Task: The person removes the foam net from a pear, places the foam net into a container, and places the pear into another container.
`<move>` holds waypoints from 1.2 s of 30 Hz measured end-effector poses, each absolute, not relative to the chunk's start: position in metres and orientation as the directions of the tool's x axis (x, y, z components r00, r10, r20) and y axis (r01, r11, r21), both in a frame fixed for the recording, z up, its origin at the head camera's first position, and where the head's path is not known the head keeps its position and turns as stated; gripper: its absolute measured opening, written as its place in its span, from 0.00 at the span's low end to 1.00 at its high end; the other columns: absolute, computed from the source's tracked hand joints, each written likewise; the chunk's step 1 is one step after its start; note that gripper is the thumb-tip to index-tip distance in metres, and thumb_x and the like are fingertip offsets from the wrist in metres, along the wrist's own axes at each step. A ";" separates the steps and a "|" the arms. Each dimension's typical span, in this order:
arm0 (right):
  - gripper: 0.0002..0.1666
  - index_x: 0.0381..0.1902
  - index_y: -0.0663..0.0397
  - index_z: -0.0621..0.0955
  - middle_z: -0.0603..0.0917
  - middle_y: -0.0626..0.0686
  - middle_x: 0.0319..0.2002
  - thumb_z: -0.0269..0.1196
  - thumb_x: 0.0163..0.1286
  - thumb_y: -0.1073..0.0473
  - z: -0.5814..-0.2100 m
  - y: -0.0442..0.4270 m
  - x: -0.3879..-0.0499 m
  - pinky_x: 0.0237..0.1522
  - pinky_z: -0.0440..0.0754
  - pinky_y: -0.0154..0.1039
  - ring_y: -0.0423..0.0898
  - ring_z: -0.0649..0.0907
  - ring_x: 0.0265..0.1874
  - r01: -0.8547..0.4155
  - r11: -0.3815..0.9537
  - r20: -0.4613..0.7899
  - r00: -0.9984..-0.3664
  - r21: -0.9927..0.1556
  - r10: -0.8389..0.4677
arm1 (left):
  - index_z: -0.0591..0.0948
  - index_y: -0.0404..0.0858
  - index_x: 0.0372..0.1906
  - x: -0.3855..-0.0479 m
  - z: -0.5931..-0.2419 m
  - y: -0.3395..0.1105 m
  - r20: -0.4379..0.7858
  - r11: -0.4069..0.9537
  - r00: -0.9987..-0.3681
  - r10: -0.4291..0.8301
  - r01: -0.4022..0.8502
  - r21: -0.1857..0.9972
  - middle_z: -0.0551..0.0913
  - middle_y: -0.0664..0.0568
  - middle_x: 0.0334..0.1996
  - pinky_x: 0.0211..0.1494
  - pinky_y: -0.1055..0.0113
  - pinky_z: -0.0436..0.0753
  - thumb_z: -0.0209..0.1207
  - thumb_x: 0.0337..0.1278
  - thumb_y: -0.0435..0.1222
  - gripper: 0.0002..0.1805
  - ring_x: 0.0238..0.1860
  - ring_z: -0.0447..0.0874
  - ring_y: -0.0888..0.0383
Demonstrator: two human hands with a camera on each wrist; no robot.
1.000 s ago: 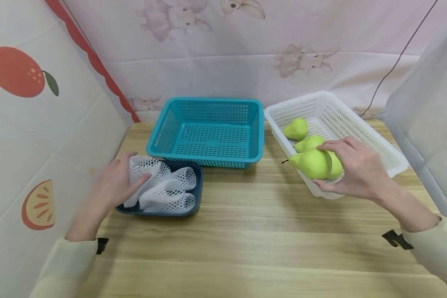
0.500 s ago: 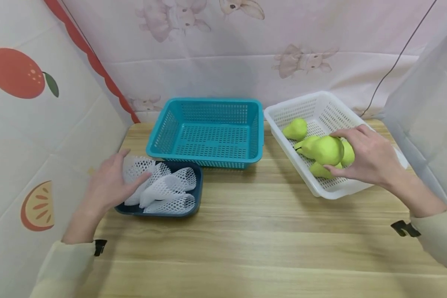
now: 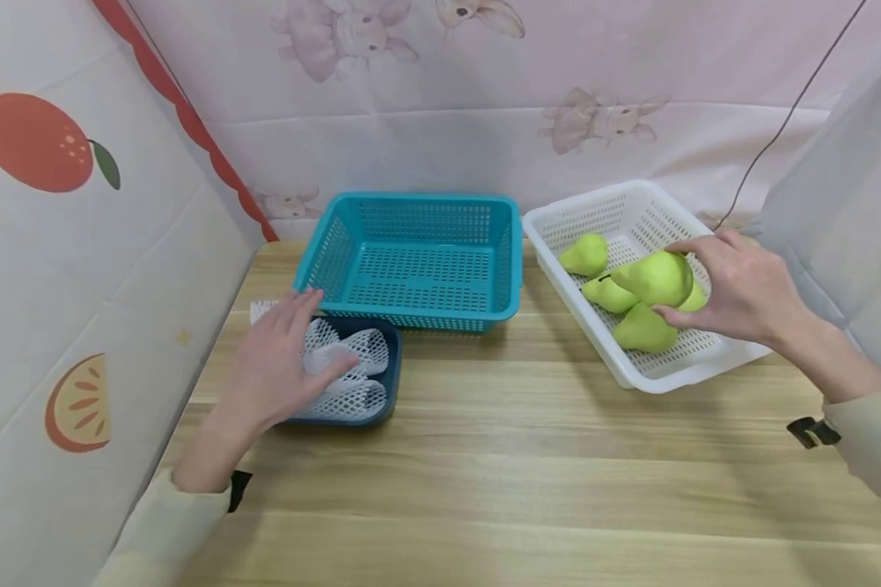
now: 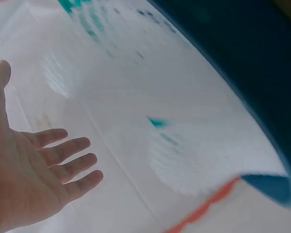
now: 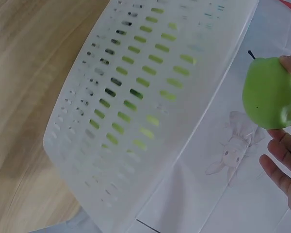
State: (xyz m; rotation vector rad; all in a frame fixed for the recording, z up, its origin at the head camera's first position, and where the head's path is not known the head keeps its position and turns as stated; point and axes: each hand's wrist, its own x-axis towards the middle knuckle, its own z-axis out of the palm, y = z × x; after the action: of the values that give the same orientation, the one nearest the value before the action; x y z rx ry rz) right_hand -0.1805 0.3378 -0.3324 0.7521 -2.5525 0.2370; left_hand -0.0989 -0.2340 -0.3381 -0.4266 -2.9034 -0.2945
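Observation:
In the head view my right hand (image 3: 752,285) holds a green pear (image 3: 661,277) between thumb and fingers, over the white basket (image 3: 608,346). The right wrist view shows the same pear (image 5: 269,94) gripped at one side, its dark stem free. Several other pears, one of them (image 3: 644,328) nearest the front, lie in that basket. My left hand (image 3: 272,371) hovers over the dark blue tray (image 3: 391,391), hiding its left part. White foam net sleeves (image 3: 356,395) fill the tray. In the left wrist view the left hand (image 4: 34,170) has spread fingers and holds nothing.
A teal perforated basket (image 3: 409,314) stands behind the dark blue tray and beside the white basket. All rest on a wooden table (image 3: 499,456). Printed cloth (image 3: 470,147) hangs behind and at both sides; a thin cord (image 3: 785,122) runs down the back right.
My left hand has moved right, from the tray's left side to over the foam nets. My right hand has carried the pear back and to the right, over the other pears.

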 end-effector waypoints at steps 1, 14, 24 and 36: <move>0.51 0.58 0.57 0.83 0.88 0.62 0.43 0.81 0.33 0.41 -0.331 0.339 -0.182 0.20 0.79 0.58 0.61 0.82 0.39 -0.540 0.841 0.468 -0.752 -0.035 -0.463 | 0.63 0.32 0.80 -0.098 -0.338 -0.228 0.223 0.931 -0.931 0.289 0.327 0.161 0.68 0.33 0.78 0.80 0.35 0.66 0.66 0.60 0.63 0.55 0.81 0.63 0.33; 0.53 0.68 0.53 0.79 0.81 0.71 0.65 0.80 0.46 0.37 -0.324 0.356 -0.203 0.32 0.84 0.71 0.70 0.78 0.62 -0.441 0.898 0.276 -0.864 -0.011 -0.421 | 0.61 0.37 0.83 -0.085 -0.357 -0.162 0.166 0.855 -0.854 0.494 0.511 0.084 0.66 0.40 0.81 0.84 0.42 0.63 0.56 0.60 0.74 0.59 0.84 0.60 0.40; 0.52 0.68 0.54 0.78 0.83 0.72 0.61 0.78 0.50 0.35 -0.326 0.366 -0.225 0.30 0.83 0.66 0.67 0.79 0.57 -0.371 0.929 0.190 -0.913 -0.020 -0.360 | 0.58 0.41 0.85 -0.077 -0.377 -0.136 0.087 0.839 -0.839 0.537 0.542 0.047 0.63 0.42 0.83 0.86 0.42 0.60 0.55 0.56 0.78 0.63 0.85 0.58 0.41; 0.51 0.66 0.61 0.77 0.83 0.74 0.58 0.75 0.56 0.32 -0.335 0.372 -0.264 0.42 0.84 0.67 0.68 0.80 0.53 -0.363 0.928 0.018 -0.931 0.083 -0.366 | 0.55 0.42 0.86 -0.075 -0.392 -0.128 0.043 0.826 -0.825 0.563 0.562 -0.027 0.60 0.41 0.84 0.86 0.42 0.58 0.51 0.53 0.82 0.65 0.86 0.53 0.42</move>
State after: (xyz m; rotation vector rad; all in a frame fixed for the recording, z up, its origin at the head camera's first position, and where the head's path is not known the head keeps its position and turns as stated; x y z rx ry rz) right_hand -0.2641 0.3715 -0.3347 0.5769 -3.0521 -0.1221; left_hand -0.0748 -0.1281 -0.3915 -0.9113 -2.9557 0.0201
